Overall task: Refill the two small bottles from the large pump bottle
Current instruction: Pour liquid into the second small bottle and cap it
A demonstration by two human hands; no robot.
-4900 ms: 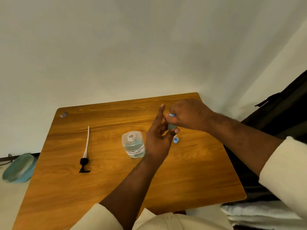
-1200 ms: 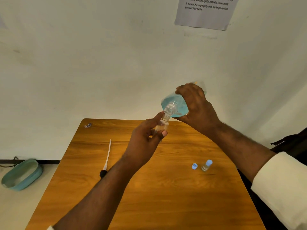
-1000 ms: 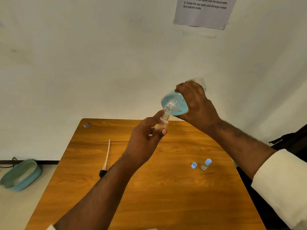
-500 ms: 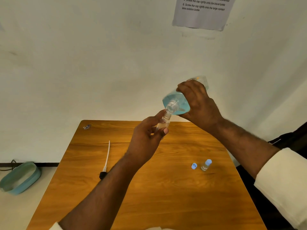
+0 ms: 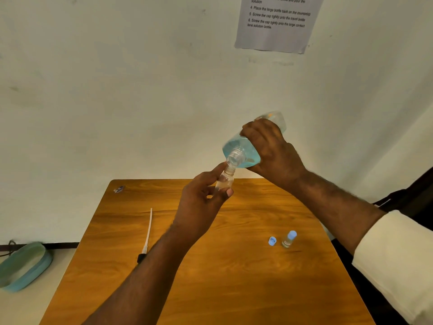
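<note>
Landmark: the wooden table [image 5: 234,277].

My right hand [image 5: 273,148] grasps the large bottle [image 5: 243,151], pump removed, fingers wrapped round its body. It is tipped mouth-down above the table's far edge, blue liquid pooled toward the neck. My left hand [image 5: 201,202] pinches the open small bottle [image 5: 225,181] between thumb and fingers, held upright just under that neck, the two mouths touching or nearly so. Whether liquid is passing, I cannot tell.

On the table's right side stands the second small bottle [image 5: 289,240], blue cap on; a loose blue cap [image 5: 272,241] lies just beside it. The pump with its tube [image 5: 147,231] lies on the table's left side.

Assessment: filling of the first small bottle is in hand. The receiving mouth is narrow, the pouring mouth much wider, so spillage is the main risk. I recommend keeping the small bottle vertical, resting the large neck's lower lip on its rim, tilting slowly for a thin stream, and levelling the large bottle before the small one brims.
</note>
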